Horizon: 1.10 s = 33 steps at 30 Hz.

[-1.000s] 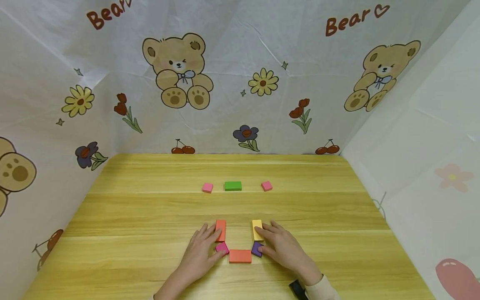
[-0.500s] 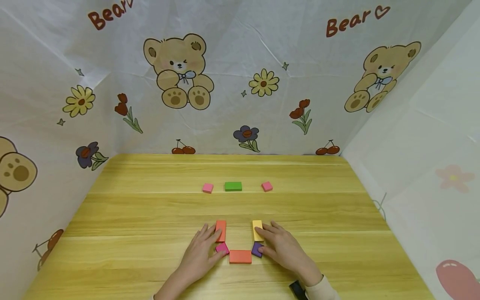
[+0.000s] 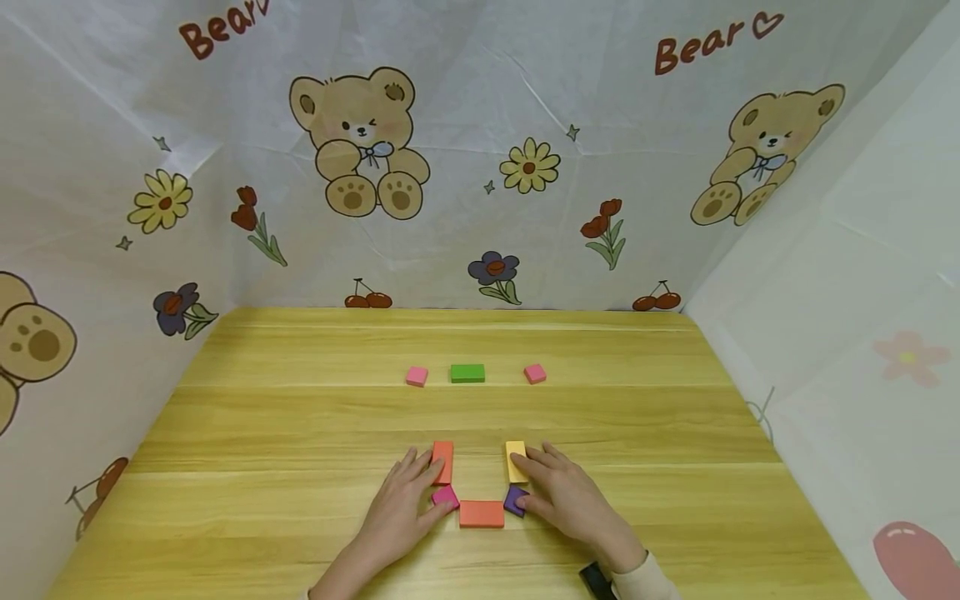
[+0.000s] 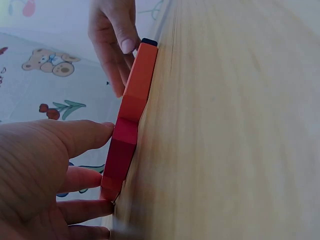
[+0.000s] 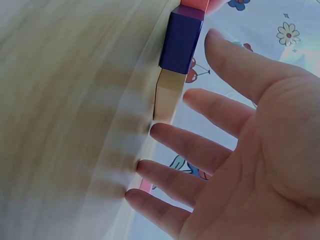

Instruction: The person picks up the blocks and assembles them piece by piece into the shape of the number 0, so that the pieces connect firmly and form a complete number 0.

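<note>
In the head view my left hand (image 3: pixel 400 506) touches an upright-running orange block (image 3: pixel 443 461) with its index finger and a magenta block (image 3: pixel 446 497) with its thumb. My right hand (image 3: pixel 570 497) mirrors it, index finger on a yellow block (image 3: pixel 515 461) and thumb at a purple block (image 3: pixel 515 501). Between the two small blocks lies a crosswise orange block (image 3: pixel 482 514), completing a U shape open to the far side. Both wrist views show the fingers fairly straight and spread, beside the magenta block (image 4: pixel 121 150) and the purple block (image 5: pixel 182 40).
Farther back on the wooden table (image 3: pixel 300 417) lie a green block (image 3: pixel 468 373), a pink block (image 3: pixel 417 377) to its left and another pink block (image 3: pixel 535 373) to its right. A bear-printed sheet (image 3: pixel 465 100) rises behind the table. Something black (image 3: pixel 597 581) shows by the right wrist.
</note>
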Each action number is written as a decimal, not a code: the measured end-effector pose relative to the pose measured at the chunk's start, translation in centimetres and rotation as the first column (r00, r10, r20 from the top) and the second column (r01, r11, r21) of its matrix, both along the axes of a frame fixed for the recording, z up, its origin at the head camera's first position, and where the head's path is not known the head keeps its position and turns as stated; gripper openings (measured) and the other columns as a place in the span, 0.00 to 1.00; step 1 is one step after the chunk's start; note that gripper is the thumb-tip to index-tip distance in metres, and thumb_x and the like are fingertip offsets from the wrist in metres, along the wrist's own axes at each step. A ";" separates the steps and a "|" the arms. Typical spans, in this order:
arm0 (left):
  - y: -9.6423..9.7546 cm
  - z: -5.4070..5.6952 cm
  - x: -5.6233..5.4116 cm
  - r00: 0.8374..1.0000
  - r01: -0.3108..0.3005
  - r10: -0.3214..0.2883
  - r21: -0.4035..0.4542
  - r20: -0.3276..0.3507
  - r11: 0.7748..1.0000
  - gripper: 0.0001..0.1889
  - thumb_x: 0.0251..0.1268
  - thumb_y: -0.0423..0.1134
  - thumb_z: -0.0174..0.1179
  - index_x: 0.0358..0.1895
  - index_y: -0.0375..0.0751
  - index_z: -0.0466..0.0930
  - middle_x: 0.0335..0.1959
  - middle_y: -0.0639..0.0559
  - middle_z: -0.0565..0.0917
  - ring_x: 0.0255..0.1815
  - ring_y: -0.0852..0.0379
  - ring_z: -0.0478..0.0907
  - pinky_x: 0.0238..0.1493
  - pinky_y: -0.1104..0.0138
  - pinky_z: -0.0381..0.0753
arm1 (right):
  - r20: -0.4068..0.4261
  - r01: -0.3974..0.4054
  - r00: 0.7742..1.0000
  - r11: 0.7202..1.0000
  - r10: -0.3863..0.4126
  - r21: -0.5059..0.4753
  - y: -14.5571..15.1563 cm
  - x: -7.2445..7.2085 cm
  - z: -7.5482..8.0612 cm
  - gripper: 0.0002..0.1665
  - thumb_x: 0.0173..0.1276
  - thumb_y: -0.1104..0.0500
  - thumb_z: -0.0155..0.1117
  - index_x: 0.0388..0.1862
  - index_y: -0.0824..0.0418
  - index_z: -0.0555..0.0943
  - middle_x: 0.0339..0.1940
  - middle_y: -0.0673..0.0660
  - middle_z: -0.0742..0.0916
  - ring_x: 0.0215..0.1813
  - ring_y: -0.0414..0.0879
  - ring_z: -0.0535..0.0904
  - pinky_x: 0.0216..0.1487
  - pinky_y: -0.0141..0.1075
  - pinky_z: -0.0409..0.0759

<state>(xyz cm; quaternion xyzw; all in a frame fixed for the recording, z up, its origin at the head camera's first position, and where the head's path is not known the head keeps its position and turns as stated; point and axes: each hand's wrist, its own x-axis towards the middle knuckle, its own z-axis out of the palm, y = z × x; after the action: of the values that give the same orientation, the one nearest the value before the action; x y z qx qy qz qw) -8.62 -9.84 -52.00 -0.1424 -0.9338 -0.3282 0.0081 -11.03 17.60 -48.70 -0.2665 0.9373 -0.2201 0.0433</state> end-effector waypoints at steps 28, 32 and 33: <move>-0.2 -0.1 0.0 1.000 0.012 -0.012 0.004 0.001 1.000 0.33 0.61 0.54 0.65 0.64 0.37 0.76 0.68 0.36 0.72 0.73 0.31 0.60 0.69 0.38 0.60 | -0.089 0.139 0.982 0.959 -0.165 -0.246 3.4 -10.5 1.8 0.32 0.63 0.63 0.70 0.66 0.66 0.74 0.61 0.68 0.80 0.59 0.65 0.77 0.57 0.60 0.76; -0.2 -0.1 0.0 1.000 0.011 -0.011 0.002 0.001 1.000 0.32 0.61 0.54 0.65 0.64 0.36 0.76 0.68 0.36 0.72 0.73 0.31 0.59 0.69 0.38 0.59 | -0.030 0.161 0.984 0.951 -0.175 -0.262 3.7 -12.6 1.6 0.33 0.64 0.63 0.68 0.68 0.65 0.72 0.62 0.67 0.79 0.57 0.64 0.78 0.54 0.59 0.78; -0.2 -0.1 0.0 1.000 0.012 -0.012 0.002 0.003 1.000 0.32 0.61 0.54 0.65 0.64 0.36 0.76 0.68 0.36 0.72 0.73 0.31 0.59 0.69 0.38 0.59 | -0.003 0.172 0.984 0.949 -0.179 -0.264 3.7 -13.0 1.5 0.33 0.65 0.63 0.68 0.68 0.64 0.72 0.62 0.67 0.78 0.57 0.64 0.78 0.54 0.59 0.77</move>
<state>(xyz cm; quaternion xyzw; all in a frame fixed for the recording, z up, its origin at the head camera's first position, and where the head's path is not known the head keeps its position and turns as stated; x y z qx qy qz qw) -8.66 -10.02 -52.09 -0.1473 -0.9325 -0.3296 0.0050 -23.99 21.30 -47.21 -0.1883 0.9203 -0.3420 -0.0246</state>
